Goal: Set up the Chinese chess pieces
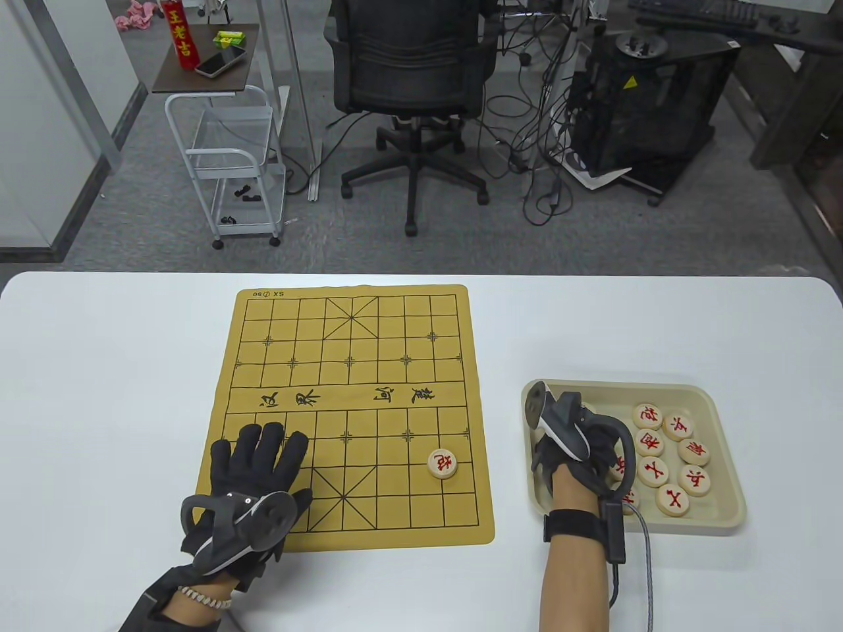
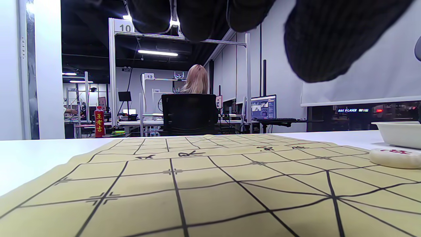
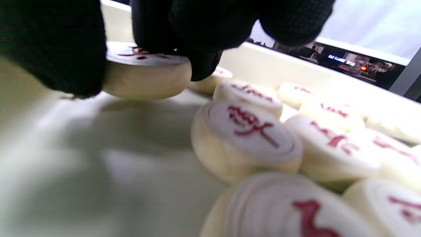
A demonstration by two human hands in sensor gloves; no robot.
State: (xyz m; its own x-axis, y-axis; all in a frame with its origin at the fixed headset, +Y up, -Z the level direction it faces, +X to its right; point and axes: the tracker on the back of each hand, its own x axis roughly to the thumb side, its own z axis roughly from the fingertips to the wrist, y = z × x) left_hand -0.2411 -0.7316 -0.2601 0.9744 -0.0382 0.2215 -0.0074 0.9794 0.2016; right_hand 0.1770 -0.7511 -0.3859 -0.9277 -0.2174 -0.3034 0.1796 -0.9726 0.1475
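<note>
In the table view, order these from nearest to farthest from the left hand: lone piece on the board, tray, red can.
From the left hand:
1. Lone piece, on the board, to its right.
2. Tray, right of the board.
3. Red can, on the far cart.

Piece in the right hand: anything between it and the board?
Nothing visible. The right hand pinches a piece inside the tray; only the tray's low wall and bare table separate it from the board, which holds one piece. The left hand rests on its near-left corner.
</note>
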